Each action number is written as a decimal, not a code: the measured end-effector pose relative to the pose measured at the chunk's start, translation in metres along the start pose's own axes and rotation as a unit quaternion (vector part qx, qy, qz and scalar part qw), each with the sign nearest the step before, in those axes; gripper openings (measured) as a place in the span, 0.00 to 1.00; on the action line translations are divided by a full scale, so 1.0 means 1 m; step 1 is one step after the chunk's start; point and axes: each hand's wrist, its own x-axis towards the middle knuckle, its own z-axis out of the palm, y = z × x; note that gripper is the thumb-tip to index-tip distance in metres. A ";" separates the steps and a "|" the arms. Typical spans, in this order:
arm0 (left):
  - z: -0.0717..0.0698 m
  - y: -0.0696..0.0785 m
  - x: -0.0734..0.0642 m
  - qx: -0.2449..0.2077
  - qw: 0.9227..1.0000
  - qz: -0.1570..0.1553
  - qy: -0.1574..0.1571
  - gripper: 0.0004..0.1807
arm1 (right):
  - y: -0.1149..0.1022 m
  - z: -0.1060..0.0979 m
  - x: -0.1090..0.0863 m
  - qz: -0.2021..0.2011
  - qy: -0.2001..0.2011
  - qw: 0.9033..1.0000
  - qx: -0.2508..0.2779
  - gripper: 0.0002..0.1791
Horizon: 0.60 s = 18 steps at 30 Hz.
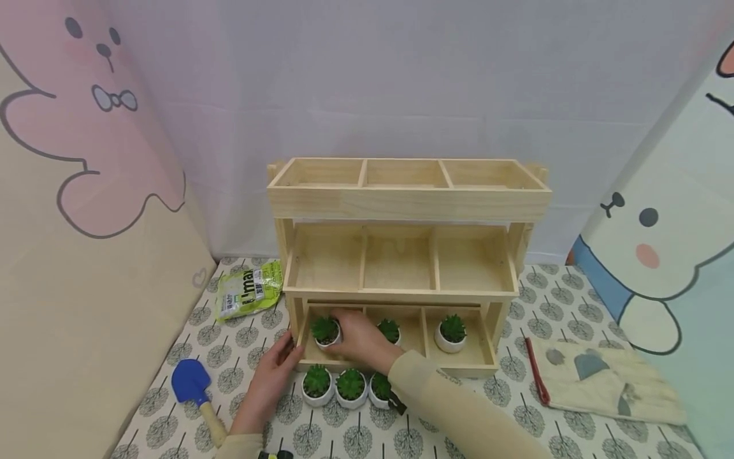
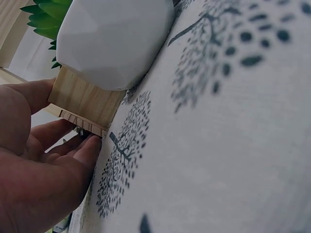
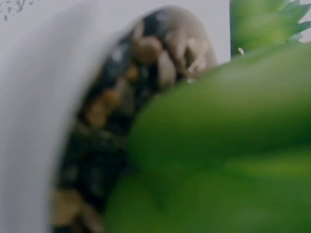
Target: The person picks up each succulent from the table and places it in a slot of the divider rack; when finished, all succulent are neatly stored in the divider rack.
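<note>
Though white-walled, a round, pebbly pot (image 1: 328, 340) in the right hand (image 1: 358, 338).

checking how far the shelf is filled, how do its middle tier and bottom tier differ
The bottom tier shows three white-potted green plants; the middle tier shows none. The left hand touches the bottom tier's left end, and the right hand grips the leftmost plant there, while neither hand touches the middle tier. Both tiers are pale wood and split into three.
</note>
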 end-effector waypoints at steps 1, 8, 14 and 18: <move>0.000 -0.001 0.000 0.001 1.000 -0.001 0.001 0.39 | -0.001 0.000 0.000 0.002 0.000 1.000 -0.001 0.40; 0.000 -0.002 0.000 -0.003 1.000 0.004 0.001 0.39 | -0.005 -0.002 -0.003 0.024 0.000 1.000 -0.020 0.42; 0.001 -0.002 0.000 -0.004 1.000 0.009 -0.001 0.39 | -0.008 -0.006 -0.006 0.045 -0.013 0.999 -0.022 0.36; 0.000 -0.002 0.001 -0.001 1.000 0.011 0.000 0.38 | -0.007 -0.010 -0.008 0.038 -0.008 0.999 0.006 0.37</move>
